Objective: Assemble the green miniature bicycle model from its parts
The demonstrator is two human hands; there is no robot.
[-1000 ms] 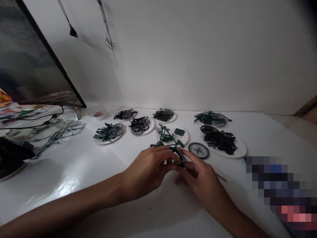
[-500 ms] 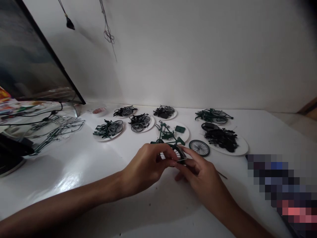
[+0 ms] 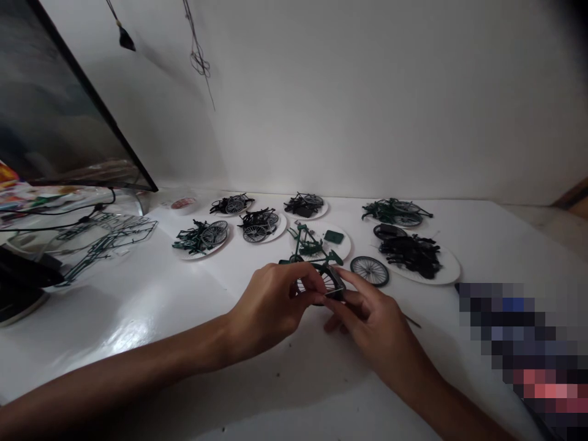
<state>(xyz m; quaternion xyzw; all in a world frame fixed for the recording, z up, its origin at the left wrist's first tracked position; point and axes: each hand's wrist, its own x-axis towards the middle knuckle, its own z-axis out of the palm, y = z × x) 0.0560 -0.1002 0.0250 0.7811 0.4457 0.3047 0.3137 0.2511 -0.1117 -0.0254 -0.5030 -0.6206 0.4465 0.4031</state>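
Between my two hands is a small green model bicycle (image 3: 333, 256), with its spoked wheel (image 3: 329, 283) towards me. My left hand (image 3: 266, 303) is closed, thumb and forefinger pinched at the edge of a small dark rack-like part (image 3: 338, 285) beside that wheel. From the other side, the fingers of my right hand (image 3: 376, 321) close around the same part and touch its top and underside. The fingertips partly hide the part and the lower wheel. A loose spoked wheel (image 3: 370, 272) lies on the table just beyond my right hand.
Behind the bicycle a white plate (image 3: 343, 249) carries green parts. Several more plates of black and green bicycle parts, such as the right one (image 3: 451, 272), line the back. Part frames (image 3: 108, 245) and cables lie left, below a screen (image 3: 68, 104). A thin stick (image 3: 413, 321) lies right.
Both hands keep their grip on the rack-like part, which has tilted slightly, showing more of its dark face. The whole view has shifted a little; the plates stay in place.
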